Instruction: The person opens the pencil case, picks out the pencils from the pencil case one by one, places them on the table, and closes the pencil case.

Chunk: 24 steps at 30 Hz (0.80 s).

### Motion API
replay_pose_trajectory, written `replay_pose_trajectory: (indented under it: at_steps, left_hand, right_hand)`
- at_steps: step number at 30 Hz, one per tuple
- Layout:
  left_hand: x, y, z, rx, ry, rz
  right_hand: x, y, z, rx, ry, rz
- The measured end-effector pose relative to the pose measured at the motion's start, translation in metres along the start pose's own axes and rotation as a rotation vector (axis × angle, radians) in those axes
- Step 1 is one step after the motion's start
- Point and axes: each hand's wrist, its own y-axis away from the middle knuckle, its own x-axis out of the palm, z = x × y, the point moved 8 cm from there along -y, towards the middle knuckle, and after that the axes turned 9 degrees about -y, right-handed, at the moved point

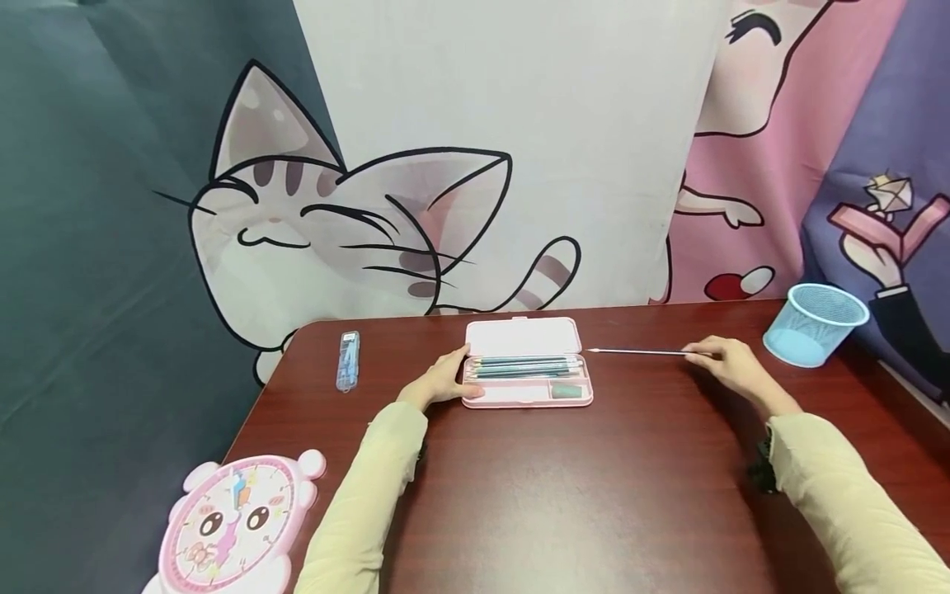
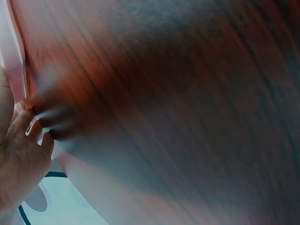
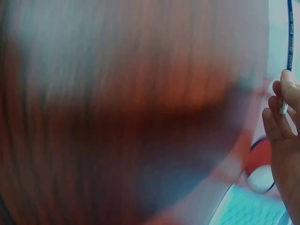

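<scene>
An open pink pencil case (image 1: 529,394) lies at the middle of the table's far side, its lid folded back. Several green-blue pencils (image 1: 527,368) fill its upper compartment, and a grey-green block like an eraser (image 1: 566,391) sits in the lower right one. My left hand (image 1: 439,379) holds the case's left end, thumb on the front part and fingers by the lid. To the right, a pencil (image 1: 638,351) points left toward the case, its back end pinched by my right hand (image 1: 723,363). In the right wrist view this pencil (image 3: 290,37) is dark blue with lettering.
A light-blue mesh pen holder (image 1: 816,326) stands at the far right of the brown table (image 1: 557,495). At the left lies a small translucent blue pack (image 1: 347,361). A pink animal-shaped clock (image 1: 233,528) is near the front left edge. Printed cartoon cloth hangs behind.
</scene>
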Motion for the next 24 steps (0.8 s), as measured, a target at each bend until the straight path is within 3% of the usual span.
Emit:
replay_pose_trajectory:
  at_steps: [4, 9, 18, 22, 24]
  left_hand:
    - [0.0, 0.002, -0.003, -0.015, -0.001, 0.005]
    - [-0.003, 0.005, -0.006, -0.016, -0.025, -0.009]
    - [-0.002, 0.003, -0.003, -0.015, 0.022, -0.005]
    - [-0.002, 0.001, 0.001, 0.004, 0.024, 0.0]
    - [-0.002, 0.0, 0.002, 0.004, 0.023, 0.0]
  right_hand:
    - [-0.009, 0.01, -0.023, 0.089, 0.019, 0.048]
    - [-0.004, 0.008, -0.033, 0.12, 0.002, 0.108]
    - [0.015, 0.003, -0.04, 0.2, -0.202, 0.242]
    - [0.015, 0.001, -0.031, 0.14, -0.155, 0.231]
    - [0.014, 0.0, -0.026, 0.112, -0.052, 0.227]
